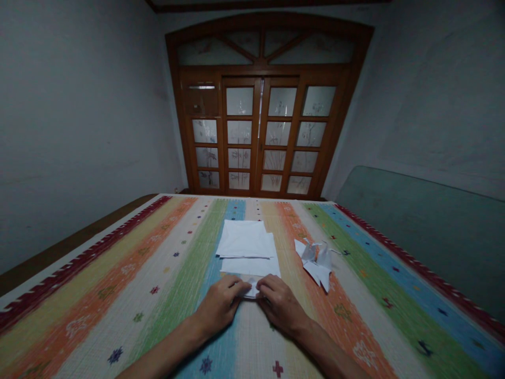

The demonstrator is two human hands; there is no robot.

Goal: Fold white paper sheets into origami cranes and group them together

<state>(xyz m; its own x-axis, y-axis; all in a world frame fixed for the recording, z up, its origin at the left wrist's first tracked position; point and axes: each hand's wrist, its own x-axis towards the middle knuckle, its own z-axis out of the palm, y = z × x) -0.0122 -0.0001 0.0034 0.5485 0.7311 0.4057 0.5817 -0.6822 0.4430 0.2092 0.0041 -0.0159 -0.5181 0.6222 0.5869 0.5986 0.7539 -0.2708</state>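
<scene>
My left hand [221, 305] and my right hand [281, 304] rest side by side on a striped cloth [118, 284], fingertips pinched on a small folded piece of white paper [252, 289] between them. Just beyond it lies a stack of white paper sheets [248, 247]. To the right of the stack sit folded white paper figures [317, 259], apart from both hands.
The colourful striped cloth covers the whole surface in front of me. A wooden double door with frosted glass panes [260, 137] stands at the far end. A green padded panel [426, 226] leans along the right wall. Bare walls stand on both sides.
</scene>
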